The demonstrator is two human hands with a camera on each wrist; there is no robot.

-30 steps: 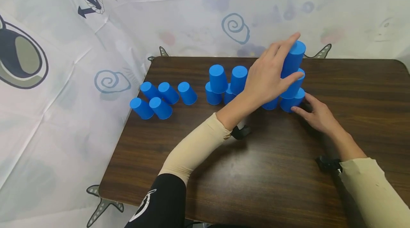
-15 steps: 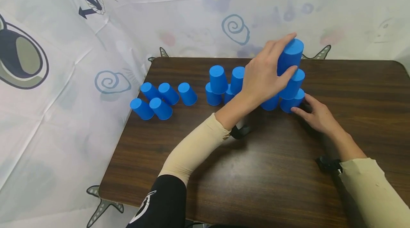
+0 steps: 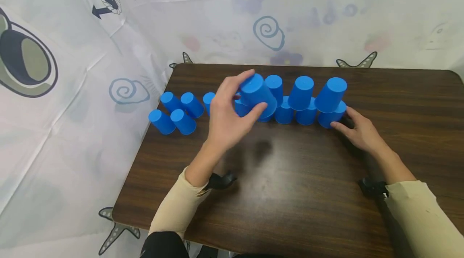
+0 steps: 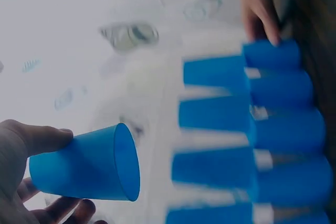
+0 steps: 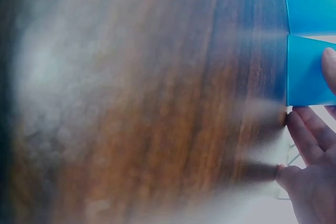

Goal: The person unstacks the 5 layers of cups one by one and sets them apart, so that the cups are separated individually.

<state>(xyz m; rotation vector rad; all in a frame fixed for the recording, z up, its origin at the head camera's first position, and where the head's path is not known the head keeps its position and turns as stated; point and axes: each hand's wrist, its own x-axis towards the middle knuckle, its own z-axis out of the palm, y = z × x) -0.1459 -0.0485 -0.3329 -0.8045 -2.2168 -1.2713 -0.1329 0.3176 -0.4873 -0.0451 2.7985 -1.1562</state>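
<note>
My left hand (image 3: 230, 119) grips a blue plastic cup (image 3: 258, 95) between thumb and fingers, mouth down and slightly tilted. In the left wrist view that cup (image 4: 86, 166) is apart from the stacked ones. It hangs in front of the left end of a two-tier row, hiding part of it. Upside-down blue cups form the lower tier (image 3: 284, 113), with others (image 3: 301, 93) standing on top. At the right end my right hand (image 3: 360, 129) rests on the table and holds the end lower cup (image 3: 330, 118), thumb in front and fingers at its side.
Several more upside-down blue cups (image 3: 183, 121) stand at the left of the brown wooden table (image 3: 301, 193). A printed white cloth (image 3: 217, 20) hangs behind the table and along its left side.
My left hand has lifted its cup off the right end of the upper tier and carried it left and lower. The right hand stays at the end lower cup.
</note>
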